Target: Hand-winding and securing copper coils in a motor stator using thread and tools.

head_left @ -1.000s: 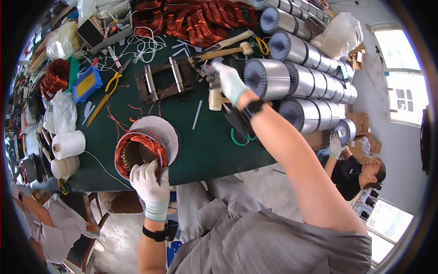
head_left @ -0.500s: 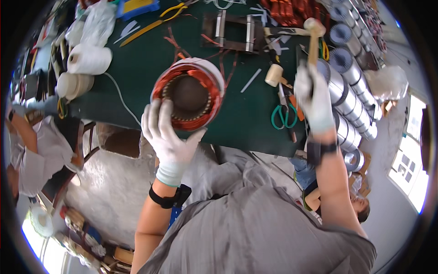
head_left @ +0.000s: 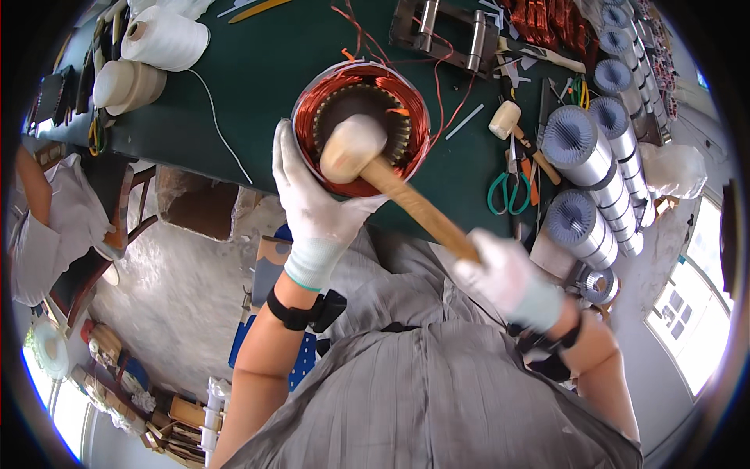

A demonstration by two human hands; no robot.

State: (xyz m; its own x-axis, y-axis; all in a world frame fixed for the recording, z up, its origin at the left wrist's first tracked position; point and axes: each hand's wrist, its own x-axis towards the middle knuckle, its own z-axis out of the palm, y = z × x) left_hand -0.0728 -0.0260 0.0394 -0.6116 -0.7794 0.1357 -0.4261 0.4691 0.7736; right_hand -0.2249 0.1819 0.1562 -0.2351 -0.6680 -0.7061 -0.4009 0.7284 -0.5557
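Observation:
A motor stator [head_left: 419, 117] stands on the green table with its bore facing up, ringed with red-copper windings. My left hand [head_left: 316, 207], in a white glove, grips its near left side, fingers along the outer wall and thumb by the near rim. In my gloved right hand [head_left: 508, 281] is the handle of a wooden mallet [head_left: 353, 148]. The mallet's pale head is over the near part of the windings and the bore, slightly blurred; whether it touches them I cannot tell. Thin red lead wires [head_left: 439, 94] trail from the stator's far side.
Right of the stator lie green-handled scissors [head_left: 509, 194], a second small mallet [head_left: 505, 117] and a white strip [head_left: 466, 122]. Slotted metal cores [head_left: 582, 144] are stacked along the right edge. White thread spools [head_left: 166, 37] stand left, a metal frame [head_left: 445, 35] behind. Another person [head_left: 58, 219] sits at far left.
My right hand has brought the mallet from the upper right down and left over the stator. My left hand has shifted from the stator's near rim to its outer side.

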